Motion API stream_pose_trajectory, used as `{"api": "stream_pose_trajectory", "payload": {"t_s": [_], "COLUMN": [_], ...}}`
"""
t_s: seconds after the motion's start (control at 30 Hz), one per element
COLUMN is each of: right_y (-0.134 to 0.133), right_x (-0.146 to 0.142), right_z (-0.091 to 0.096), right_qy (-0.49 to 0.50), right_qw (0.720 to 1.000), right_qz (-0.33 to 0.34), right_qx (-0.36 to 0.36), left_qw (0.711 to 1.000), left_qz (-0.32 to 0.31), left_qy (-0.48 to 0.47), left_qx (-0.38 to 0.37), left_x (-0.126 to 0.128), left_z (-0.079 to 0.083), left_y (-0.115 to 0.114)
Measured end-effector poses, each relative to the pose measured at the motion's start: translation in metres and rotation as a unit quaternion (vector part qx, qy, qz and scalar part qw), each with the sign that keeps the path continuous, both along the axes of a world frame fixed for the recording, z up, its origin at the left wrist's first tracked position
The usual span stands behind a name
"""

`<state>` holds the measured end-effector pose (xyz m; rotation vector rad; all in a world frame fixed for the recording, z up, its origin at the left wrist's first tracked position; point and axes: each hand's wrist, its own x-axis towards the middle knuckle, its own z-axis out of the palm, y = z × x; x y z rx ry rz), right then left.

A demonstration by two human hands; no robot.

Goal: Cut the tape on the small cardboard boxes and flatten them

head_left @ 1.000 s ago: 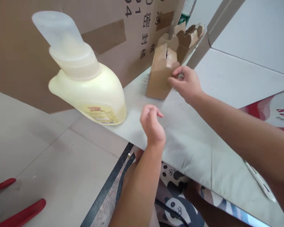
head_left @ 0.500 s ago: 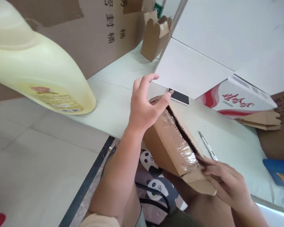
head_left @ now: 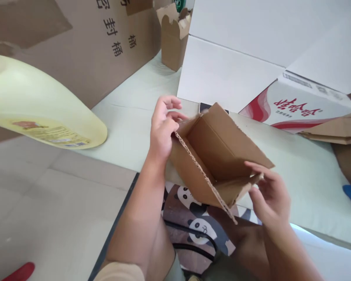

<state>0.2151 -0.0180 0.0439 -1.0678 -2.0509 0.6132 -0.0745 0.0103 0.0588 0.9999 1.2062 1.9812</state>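
A brown cardboard box (head_left: 213, 156), open and empty with corrugated flaps spread, tilts at near centre, its opening facing up.

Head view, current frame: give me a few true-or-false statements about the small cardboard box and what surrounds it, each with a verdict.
1. The left hand and the right hand both hold the small brown corrugated cardboard box, one at each end. True.
2. That box is taped shut. False: it is open, and its bare inside shows.
3. The pale yellow plastic bottle is to the left of the box, apart from it. True.
4. The right hand touches the white carton with red print. False: the carton sits beyond the box on the pale table, and neither hand touches it.
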Motion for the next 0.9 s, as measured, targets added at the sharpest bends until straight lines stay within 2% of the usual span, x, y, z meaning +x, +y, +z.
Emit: {"api": "stream_pose_trajectory", "payload": {"t_s": [0.1, 0.17, 0.23, 0.3, 0.4, 0.43, 0.5, 0.6, 0.7, 0.8, 0.9], "right_y": [0.006, 0.011, 0.015, 0.016, 0.012, 0.010, 0.007, 0.006, 0.011, 0.016, 0.017], "right_x": [-0.011, -0.014, -0.009, 0.000, 0.015, 0.019, 0.024, 0.030, 0.034, 0.037, 0.039], "right_z": [-0.006, -0.007, -0.008, -0.009, -0.014, -0.017, -0.025, -0.039, -0.049, -0.051, -0.049], "right_qy": [0.096, 0.134, 0.131, 0.089, 0.047, 0.055, 0.094, 0.153, 0.156, 0.120, 0.143], "right_qw": [0.990, 0.984, 0.987, 0.996, 0.991, 0.989, 0.992, 0.986, 0.973, 0.962, 0.949], "right_qz": [-0.104, -0.120, -0.093, -0.010, 0.123, 0.131, 0.089, -0.013, -0.049, 0.011, 0.108], "right_qx": [0.010, 0.017, 0.018, 0.026, 0.040, 0.035, 0.009, -0.068, -0.164, -0.244, -0.258], "left_qw": [0.999, 1.000, 0.999, 0.993, 0.971, 0.963, 0.952, 0.956, 0.970, 0.979, 0.980], "left_qz": [-0.016, -0.010, -0.012, -0.024, -0.053, -0.065, -0.080, -0.069, -0.022, 0.049, 0.073], "left_qy": [-0.033, -0.017, 0.034, 0.111, 0.232, 0.262, 0.293, 0.283, 0.229, 0.162, 0.095], "left_qx": [-0.015, -0.021, -0.016, -0.004, 0.003, -0.002, -0.019, -0.047, -0.079, -0.113, -0.157], "left_x": [0.010, 0.018, 0.024, 0.028, 0.034, 0.035, 0.037, 0.036, 0.032, 0.029, 0.034], "left_z": [-0.006, -0.011, -0.016, -0.021, -0.028, -0.030, -0.033, -0.034, -0.030, -0.023, -0.020], "left_y": [0.001, 0.002, 0.006, 0.011, 0.019, 0.021, 0.024, 0.027, 0.032, 0.036, 0.035]}}
